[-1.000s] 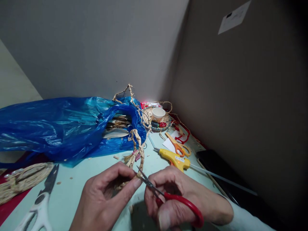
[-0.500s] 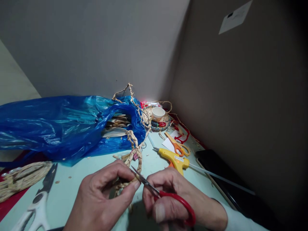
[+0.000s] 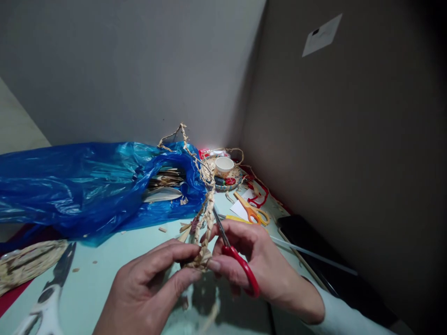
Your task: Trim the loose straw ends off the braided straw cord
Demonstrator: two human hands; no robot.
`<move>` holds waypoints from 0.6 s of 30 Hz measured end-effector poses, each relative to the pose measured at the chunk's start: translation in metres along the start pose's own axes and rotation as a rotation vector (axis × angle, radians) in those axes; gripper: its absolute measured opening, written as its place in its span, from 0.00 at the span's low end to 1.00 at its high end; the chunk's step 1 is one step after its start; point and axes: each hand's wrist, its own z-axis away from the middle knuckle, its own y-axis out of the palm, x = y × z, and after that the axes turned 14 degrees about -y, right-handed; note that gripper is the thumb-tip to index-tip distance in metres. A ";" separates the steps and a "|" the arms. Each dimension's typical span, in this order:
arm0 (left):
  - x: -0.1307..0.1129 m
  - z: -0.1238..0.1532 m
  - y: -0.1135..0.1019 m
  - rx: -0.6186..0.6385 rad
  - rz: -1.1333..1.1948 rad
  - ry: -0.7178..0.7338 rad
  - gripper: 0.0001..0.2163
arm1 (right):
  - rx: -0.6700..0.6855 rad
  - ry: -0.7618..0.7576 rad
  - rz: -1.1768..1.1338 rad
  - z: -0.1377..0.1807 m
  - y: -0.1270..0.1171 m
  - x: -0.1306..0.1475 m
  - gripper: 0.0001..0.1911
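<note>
A braided straw cord (image 3: 209, 211) rises from between my hands toward the back of the table. My left hand (image 3: 153, 281) is closed, thumb and forefinger pinching the cord's lower end. My right hand (image 3: 258, 256) has red-handled scissors (image 3: 242, 267) in its grip, blades pointing up and away beside the cord. Its thumb and fingertips also touch the braid close to my left fingertips. Below the hands a pale strip (image 3: 211, 316) shows blurred. Part of the cord's lower end is hidden by my fingers.
A blue plastic bag (image 3: 87, 186) holding dried leaves lies at left. White-handled scissors (image 3: 45, 307) and a woven straw piece (image 3: 31, 265) are nearer. Orange scissors (image 3: 251, 209), a white cup (image 3: 224, 164) on a woven plate (image 3: 232, 184) and a dark flat device (image 3: 314, 246) stand right.
The scissors' blades have swung from pointing left across the cord to pointing up beside it. My right fingertips have come onto the braid, and the braid's upper part has shifted right.
</note>
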 end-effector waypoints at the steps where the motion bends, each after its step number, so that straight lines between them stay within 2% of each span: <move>1: 0.000 0.001 0.001 -0.024 -0.016 -0.014 0.05 | 0.008 -0.005 0.009 0.000 0.000 0.000 0.14; 4: -0.003 0.001 0.002 -0.038 -0.047 0.005 0.04 | -0.019 -0.016 0.025 0.002 0.002 0.002 0.11; 10: -0.005 -0.002 0.002 0.059 -0.059 0.006 0.00 | -0.016 0.008 0.005 0.002 0.004 0.000 0.11; 18: 0.002 -0.005 -0.001 0.129 0.014 -0.008 0.06 | -0.060 0.031 0.009 0.001 0.004 -0.006 0.09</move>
